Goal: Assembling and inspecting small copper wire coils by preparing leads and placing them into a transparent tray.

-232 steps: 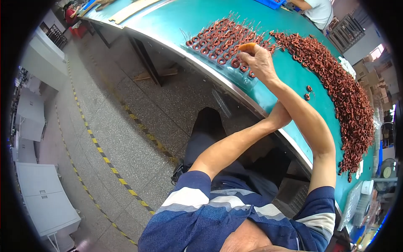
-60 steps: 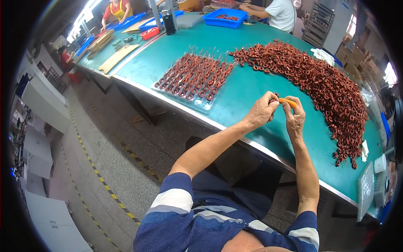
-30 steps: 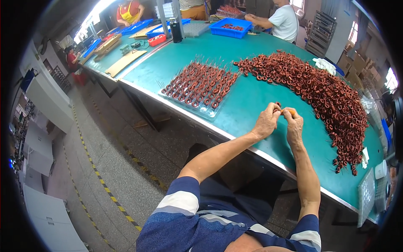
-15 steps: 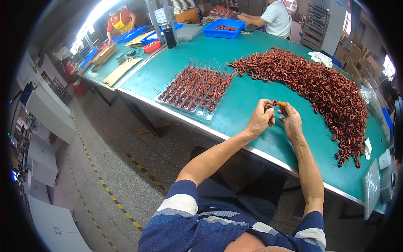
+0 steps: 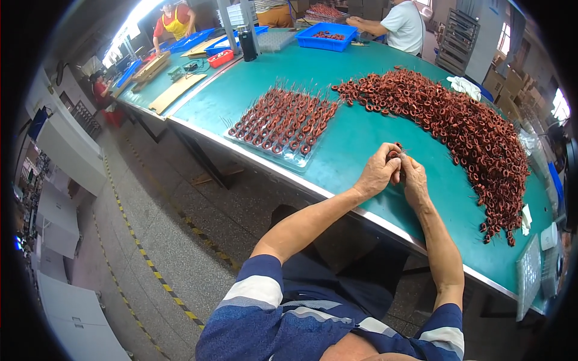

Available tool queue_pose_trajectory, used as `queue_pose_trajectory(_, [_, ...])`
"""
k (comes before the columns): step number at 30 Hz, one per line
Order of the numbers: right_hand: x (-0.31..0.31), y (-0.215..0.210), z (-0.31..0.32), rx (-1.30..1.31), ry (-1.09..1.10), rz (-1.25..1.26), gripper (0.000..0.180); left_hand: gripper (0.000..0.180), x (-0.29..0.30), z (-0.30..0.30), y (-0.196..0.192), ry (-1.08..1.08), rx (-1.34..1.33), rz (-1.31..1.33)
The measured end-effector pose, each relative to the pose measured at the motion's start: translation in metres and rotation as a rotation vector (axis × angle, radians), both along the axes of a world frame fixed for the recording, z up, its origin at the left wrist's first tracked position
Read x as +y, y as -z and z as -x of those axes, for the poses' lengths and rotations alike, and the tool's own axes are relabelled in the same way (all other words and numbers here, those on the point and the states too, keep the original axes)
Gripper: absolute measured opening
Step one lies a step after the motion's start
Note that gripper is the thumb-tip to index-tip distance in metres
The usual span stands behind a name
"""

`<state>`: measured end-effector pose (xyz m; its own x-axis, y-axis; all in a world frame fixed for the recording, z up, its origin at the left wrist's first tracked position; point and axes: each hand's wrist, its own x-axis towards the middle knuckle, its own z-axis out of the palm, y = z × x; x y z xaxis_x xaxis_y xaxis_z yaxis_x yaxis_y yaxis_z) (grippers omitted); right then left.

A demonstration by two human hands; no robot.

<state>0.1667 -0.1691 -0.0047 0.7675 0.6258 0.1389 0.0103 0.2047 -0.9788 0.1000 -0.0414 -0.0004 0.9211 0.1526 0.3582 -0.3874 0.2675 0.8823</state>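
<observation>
My left hand (image 5: 377,172) is closed on a reddish-brown ring coil (image 5: 393,154) with thin wire leads, above the near part of the green table; another ring may be tucked in its fingers. Pressed up against it, my right hand (image 5: 414,182) pinches at the coil's wire side, and what its fingertips hold is hidden. To the left, a clear plastic tray (image 5: 293,162) bears rows of similar ring coils (image 5: 282,120), their leads sticking up. A big loose heap of such coils (image 5: 460,123) curves across the right side of the table.
The green table (image 5: 355,129) has a pale front edge close to my forearms. Farther off are a blue bin (image 5: 327,37), a red basket (image 5: 220,58) and a black cylinder (image 5: 247,45). Clear trays (image 5: 530,274) lean at the right edge. Other people work beyond the table.
My hands have come together, and the right fingers have closed in at the coil. An orange piece seen at the right fingertips before no longer shows. The view has shifted slightly.
</observation>
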Motion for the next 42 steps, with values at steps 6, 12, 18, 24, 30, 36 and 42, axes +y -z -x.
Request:
queue_pose_trajectory(6, [0.000,-0.006,0.006,-0.232,0.293,0.063,0.029,0.015,-0.001,0.002,-0.005,-0.059,0.038,-0.193])
queue_pose_trajectory(12, [-0.002,-0.019,0.019,-0.787,0.561,0.341,0.023,0.014,-0.001,0.007,-0.006,-0.198,0.028,-0.277])
queue_pose_trajectory(18, [-0.005,-0.024,0.012,-0.285,0.414,0.095,0.028,0.017,-0.004,0.002,-0.011,-0.204,-0.046,-0.299])
queue_pose_trajectory(24, [0.002,-0.012,0.007,-0.295,0.398,0.088,0.028,0.021,0.006,0.005,0.001,-0.016,0.068,-0.077])
queue_pose_trajectory(30, [-0.001,-0.007,0.002,-0.353,0.223,0.167,0.028,0.040,0.020,0.007,-0.001,0.179,0.249,0.079])
queue_pose_trajectory(36, [-0.003,-0.005,0.002,-0.234,0.162,0.244,0.027,0.041,0.028,0.008,0.008,0.101,0.286,-0.108])
queue_pose_trajectory(42, [-0.005,-0.006,-0.001,0.005,0.043,0.165,0.023,0.021,0.027,0.018,0.002,-0.034,0.137,-0.325])
